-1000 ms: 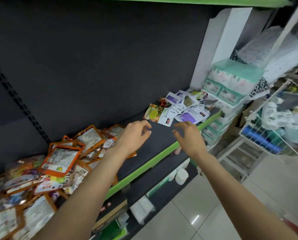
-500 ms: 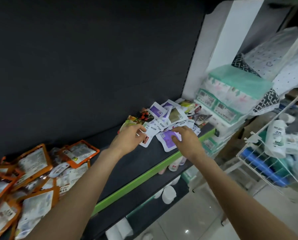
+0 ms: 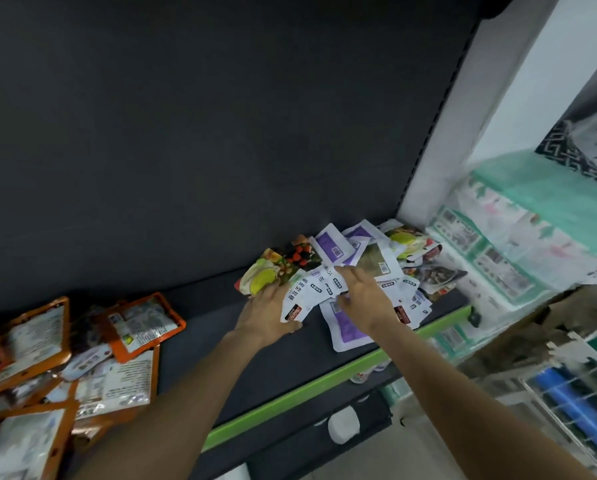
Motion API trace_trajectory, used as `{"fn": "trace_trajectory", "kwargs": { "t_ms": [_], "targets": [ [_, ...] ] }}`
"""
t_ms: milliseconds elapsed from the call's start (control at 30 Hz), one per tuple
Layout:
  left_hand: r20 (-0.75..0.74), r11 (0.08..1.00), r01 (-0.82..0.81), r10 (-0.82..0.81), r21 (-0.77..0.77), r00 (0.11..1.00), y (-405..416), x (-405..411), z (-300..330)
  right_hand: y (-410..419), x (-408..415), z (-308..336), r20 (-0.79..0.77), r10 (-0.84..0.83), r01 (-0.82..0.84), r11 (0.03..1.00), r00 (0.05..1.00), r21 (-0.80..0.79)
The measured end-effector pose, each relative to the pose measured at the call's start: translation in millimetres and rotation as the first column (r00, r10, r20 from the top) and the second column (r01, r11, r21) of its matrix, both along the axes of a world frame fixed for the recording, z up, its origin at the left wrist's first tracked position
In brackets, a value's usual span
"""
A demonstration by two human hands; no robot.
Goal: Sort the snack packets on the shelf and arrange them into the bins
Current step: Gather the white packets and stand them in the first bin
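Nearest to the camera, well off to the left of both hands, there's a messy heap of orange-edged packets on the dark shelf, untouched right now. Further in, both hands are down in the second heap by the shelf's right end. The left hand looks like it's pinching a white packet at its lower corner, thumb under and fingers on top. The right hand lies palm-down over the white and purple packets, fingers slightly bent; I can't tell whether it actually has hold of one.

Handling guess: these are thin, light, floppy foil or plastic sachets, glossy, so they'll probably slide over each other. I'd pinch them by a sealed edge or scoop a few together rather than pressing flat.

Just beyond the fingers sit the picture-front packets showing fruit and nuts. There's black printed text and barcode-like blocks on the white ones, but it's too blurry to read any brand. No bins in sight.
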State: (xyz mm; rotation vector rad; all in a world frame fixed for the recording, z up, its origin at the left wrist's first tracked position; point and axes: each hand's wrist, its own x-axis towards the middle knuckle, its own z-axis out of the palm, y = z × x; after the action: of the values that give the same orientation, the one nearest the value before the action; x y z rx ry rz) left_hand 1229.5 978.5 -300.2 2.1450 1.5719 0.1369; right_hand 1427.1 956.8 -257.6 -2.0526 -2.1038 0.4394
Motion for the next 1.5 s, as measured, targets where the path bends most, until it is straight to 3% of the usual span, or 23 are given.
{"fn": "trace_trajectory", "kwargs": {
  "t_ms": [200,367,467,533,733,967,1100,1267,1500],
  "targets": [
    [-0.114,0.994,-0.079,0.087,0.073,0.99,-2,5,-22,30,2,-23,0.119,0.139,-0.128,0.988,0.983,-0.089],
    [-0.137,0.981,-0.11,0.132,0.158,0.982,-12,-5,-19,41,0,-37,0.301,0.158,-0.164,0.986,0.94,-0.006],
    [-0.057,0.953,-0.188,0.207,0.239,0.977,-21,-22,-12,44,-2,-41,0.335,0.152,-0.173,0.984,0.93,0.034],
    [0.075,0.913,-0.291,0.281,0.285,0.957,-24,-34,-6,46,-2,-41,0.333,0.175,-0.197,0.98,0.927,0.034],
    [0.269,0.795,-0.545,0.482,0.266,0.834,-29,-60,34,46,-5,-30,0.213,0.194,-0.234,0.955,0.958,0.181],
    [0.326,0.715,-0.635,0.55,0.292,0.769,-42,-79,82,45,-18,29,-0.072,0.269,-0.233,0.917,0.96,0.322],
    [0.359,0.686,-0.683,0.59,0.25,0.723,-57,-92,103,47,-35,55,-0.268,0.31,-0.194,0.903,0.912,0.384],
    [0.497,0.574,-0.791,0.634,0.21,0.592,-94,-105,111,39,-59,66,-0.371,0.364,-0.242,0.91,0.854,0.337],
    [0.548,0.525,-0.809,0.608,0.266,0.575,-142,-128,137,3,-106,84,-0.519,0.417,-0.257,0.9,0.746,0.353]
  ]
}}
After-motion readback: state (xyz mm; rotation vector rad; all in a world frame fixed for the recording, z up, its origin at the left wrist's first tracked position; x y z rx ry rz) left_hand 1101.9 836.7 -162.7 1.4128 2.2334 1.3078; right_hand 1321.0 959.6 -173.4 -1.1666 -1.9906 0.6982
